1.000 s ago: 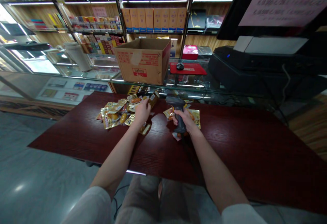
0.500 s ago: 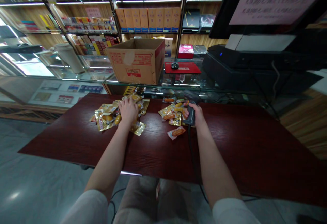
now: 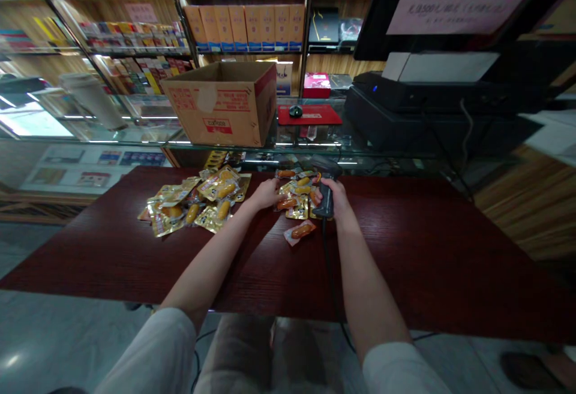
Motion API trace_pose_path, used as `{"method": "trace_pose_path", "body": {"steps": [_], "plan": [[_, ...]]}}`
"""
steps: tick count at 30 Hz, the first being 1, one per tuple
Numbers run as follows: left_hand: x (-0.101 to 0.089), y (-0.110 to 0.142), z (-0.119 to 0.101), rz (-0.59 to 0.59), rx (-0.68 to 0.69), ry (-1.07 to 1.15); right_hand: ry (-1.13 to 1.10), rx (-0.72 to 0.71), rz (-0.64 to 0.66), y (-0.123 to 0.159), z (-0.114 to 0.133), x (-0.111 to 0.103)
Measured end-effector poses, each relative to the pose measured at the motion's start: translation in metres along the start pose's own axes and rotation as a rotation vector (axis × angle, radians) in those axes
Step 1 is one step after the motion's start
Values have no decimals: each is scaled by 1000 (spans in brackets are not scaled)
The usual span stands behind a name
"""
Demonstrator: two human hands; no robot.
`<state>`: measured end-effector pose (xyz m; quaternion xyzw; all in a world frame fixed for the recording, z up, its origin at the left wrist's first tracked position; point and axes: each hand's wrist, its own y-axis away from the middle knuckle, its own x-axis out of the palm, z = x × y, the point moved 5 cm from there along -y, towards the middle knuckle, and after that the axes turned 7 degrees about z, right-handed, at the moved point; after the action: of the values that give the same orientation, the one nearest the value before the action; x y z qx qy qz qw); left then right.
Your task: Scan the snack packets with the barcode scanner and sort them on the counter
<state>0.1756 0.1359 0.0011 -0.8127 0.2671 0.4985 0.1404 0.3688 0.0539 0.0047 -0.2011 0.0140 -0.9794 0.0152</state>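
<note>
My left hand reaches across to the right pile of gold sausage packets, its fingers closed on the edge of a packet. My right hand is wrapped around the handle of a dark barcode scanner, which it holds upright just right of that pile. A larger pile of the same packets lies to the left of my left hand. One single packet lies nearer to me, below the scanner. Everything rests on a dark red wooden table.
The scanner's cable runs back along my right forearm. Behind the table, a glass counter carries an open cardboard box, a red mouse pad with a mouse and a black till machine. Shelves of boxed goods fill the back wall.
My left hand left the left pile and moved right to the pile beside the scanner. The right hand raised the scanner upright again. The view shifted right.
</note>
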Motion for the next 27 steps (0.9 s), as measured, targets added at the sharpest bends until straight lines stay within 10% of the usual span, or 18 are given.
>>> {"method": "trace_pose_path", "body": {"steps": [15, 27], "plan": [[-18, 5, 29, -208, -244, 516, 2, 15, 12, 2, 3, 11], [-40, 67, 36, -82, -279, 1931, 2, 31, 176, 3, -13, 52]]}}
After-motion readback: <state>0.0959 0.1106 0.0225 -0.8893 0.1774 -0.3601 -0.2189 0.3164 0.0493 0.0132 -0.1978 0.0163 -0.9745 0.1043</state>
